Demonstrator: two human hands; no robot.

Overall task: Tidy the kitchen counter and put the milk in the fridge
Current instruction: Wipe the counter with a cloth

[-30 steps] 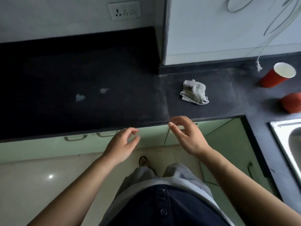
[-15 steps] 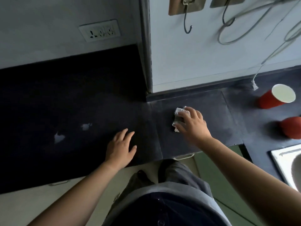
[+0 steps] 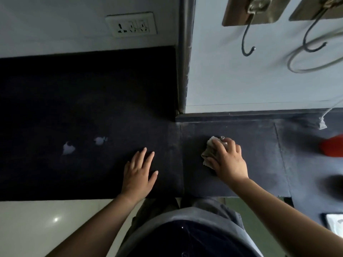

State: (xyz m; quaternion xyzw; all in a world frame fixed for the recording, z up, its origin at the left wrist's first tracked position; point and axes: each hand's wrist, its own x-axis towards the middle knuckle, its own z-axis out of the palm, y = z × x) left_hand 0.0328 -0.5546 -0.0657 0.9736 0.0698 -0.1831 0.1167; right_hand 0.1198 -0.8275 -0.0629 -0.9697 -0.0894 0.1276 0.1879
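Right hand (image 3: 227,159) lay on a crumpled grey cloth (image 3: 208,152), fingers curled down over it and pinching it against the dark surface (image 3: 250,164) — a grip that looked meant for gathering the cloth before wiping, since the palm bore down rather than lifted. Cloth showed only at the left and far side of the hand; the rest sat hidden beneath it. Left hand (image 3: 139,175) rested flat on the surface near its front edge, fingers spread and holding nothing — judged a brace to steady the body while leaning over the counter. The two hands sat apart, a seam in the surface between them. White spills: two, the nearer spill (image 3: 100,140) and the farther spill (image 3: 68,148), both to the left of the left hand and well apart from the cloth; likely the reason the cloth was taken up. Red objects: one seen, a red cup (image 3: 332,147) cut off at the right edge, so could not tell whether it stood or lay. Wall hooks: two, left hook (image 3: 247,41) and right hook (image 3: 313,38), a pale cord (image 3: 304,67) looping below the second. One wall socket (image 3: 131,24) above the darker recess. A corner of something white (image 3: 336,224) showed at the lower right — too little to name. Milk container: none in view; fridge: none in view. Task judged early, wiping not yet begun.
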